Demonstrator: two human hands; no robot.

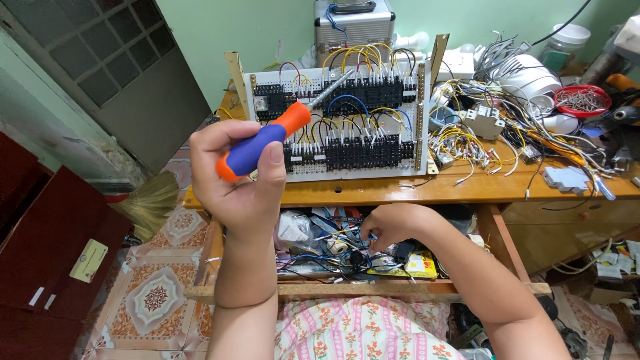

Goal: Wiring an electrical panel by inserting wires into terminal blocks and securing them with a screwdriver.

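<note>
Green-walled room, patterned tile floor, cluttered wooden workbench (400, 190) with an open wooden drawer (373, 289) below its front edge; upright on the bench stands one white perforated panel packed with black terminal blocks and yellow, blue and black jumper wires (347, 123); left hand (237, 180) is raised in front of it, fist closed around one screwdriver with a blue-and-orange handle and steel shaft (267, 140), tip angled up-right over the panel's upper rows, whether touching a terminal I can't tell; right hand (393, 225) is down in the drawer, fingers curled into a tangle of loose wires and small parts, grip on anything specific not visible; reads as mid-wiring, driver parked while the other hand rummages in the drawer; judgement only: next move would need a part or wire end picked clean of the tangle, then driver tip seated square on a screw; count: one driver, one panel, one red round dish of screws (581, 100) far right, one straw broom (150, 200) on the floor at left.
</note>
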